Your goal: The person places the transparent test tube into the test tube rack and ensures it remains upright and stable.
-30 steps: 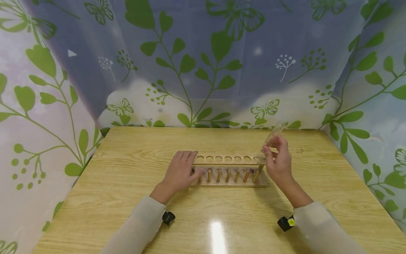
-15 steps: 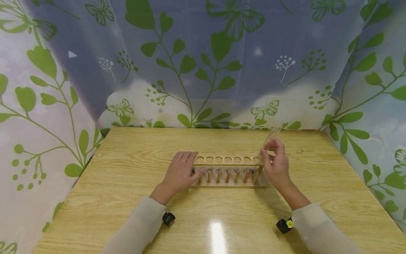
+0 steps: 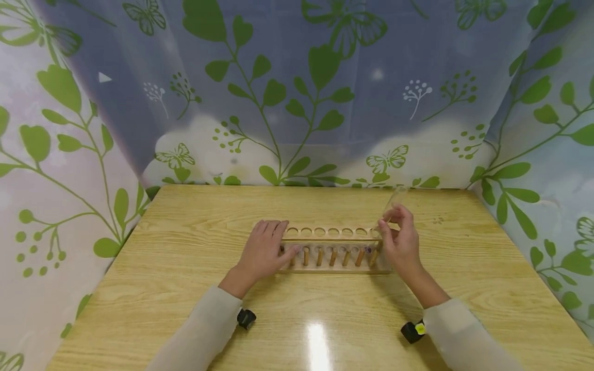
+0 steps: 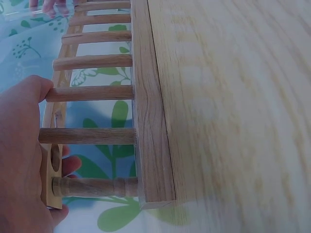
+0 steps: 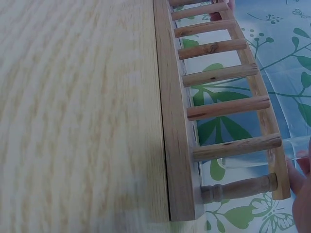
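A wooden test tube rack with a row of holes and upright pegs stands on the table. My left hand grips its left end, thumb in front and fingers behind the top board. At the other end, my right hand pinches a clear glass test tube, which leans up and away to the right. In the right wrist view, the lower part of the tube reaches through the top board, its rounded end showing behind a peg. Part of the right hand is cut off in that view.
The pale wood-grain table runs back to a fabric backdrop printed with green leaves and butterflies. Similar fabric hangs on both sides. A black wrist camera sits on the left wrist, another camera on the right.
My right hand has moved slightly left and toward me with the test tube, which now sits lower at the rack's right end. The left hand and the rack stay put.
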Demonstrator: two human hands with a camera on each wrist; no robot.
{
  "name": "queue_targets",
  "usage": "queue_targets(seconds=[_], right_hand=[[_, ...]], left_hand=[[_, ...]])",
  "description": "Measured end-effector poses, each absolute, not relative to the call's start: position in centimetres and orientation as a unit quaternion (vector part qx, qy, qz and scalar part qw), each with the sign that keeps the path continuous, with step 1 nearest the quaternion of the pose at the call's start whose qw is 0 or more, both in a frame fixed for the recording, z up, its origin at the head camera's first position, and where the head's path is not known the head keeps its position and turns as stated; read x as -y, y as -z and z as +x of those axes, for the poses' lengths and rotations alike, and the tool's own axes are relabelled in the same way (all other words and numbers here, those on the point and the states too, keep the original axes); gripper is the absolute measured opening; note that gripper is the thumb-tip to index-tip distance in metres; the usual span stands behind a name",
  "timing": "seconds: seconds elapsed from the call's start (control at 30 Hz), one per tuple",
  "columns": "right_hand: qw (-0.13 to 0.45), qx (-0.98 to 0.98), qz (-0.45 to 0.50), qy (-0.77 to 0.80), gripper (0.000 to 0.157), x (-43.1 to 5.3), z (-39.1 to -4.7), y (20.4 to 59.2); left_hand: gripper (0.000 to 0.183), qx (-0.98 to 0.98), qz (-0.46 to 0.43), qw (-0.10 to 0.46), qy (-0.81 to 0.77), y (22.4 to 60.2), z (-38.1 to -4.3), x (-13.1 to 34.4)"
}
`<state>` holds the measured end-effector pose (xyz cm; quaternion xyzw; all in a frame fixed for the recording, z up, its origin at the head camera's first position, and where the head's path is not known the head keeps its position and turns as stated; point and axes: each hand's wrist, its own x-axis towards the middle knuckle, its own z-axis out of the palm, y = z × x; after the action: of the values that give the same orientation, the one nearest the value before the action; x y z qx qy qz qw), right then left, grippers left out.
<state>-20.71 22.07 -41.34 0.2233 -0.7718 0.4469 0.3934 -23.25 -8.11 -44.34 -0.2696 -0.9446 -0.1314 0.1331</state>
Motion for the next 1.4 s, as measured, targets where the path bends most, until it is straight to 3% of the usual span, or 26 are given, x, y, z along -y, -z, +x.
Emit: queue_targets(seconds=[0.27, 0.47, 1.4], right_hand=[[0.393, 0.790, 0.202, -0.425, 0.044, -22.5, -21.6, 43.0], [0.410, 0.795, 0.207, -0.395, 0.052, -23.5, -22.4, 45.0], [0.407, 0.802, 0.211, -0.383, 0.042, -23.4, -22.3, 45.5]], left_hand=[[0.067, 0.944, -0.269, 0.141, 0.128, 44.4, -23.4, 8.2], [0.066, 0.942, -0.275, 0.145, 0.128, 44.7, -23.4, 8.2], [0.066, 0.940, -0.276, 0.155, 0.125, 44.9, -23.5, 8.2]])
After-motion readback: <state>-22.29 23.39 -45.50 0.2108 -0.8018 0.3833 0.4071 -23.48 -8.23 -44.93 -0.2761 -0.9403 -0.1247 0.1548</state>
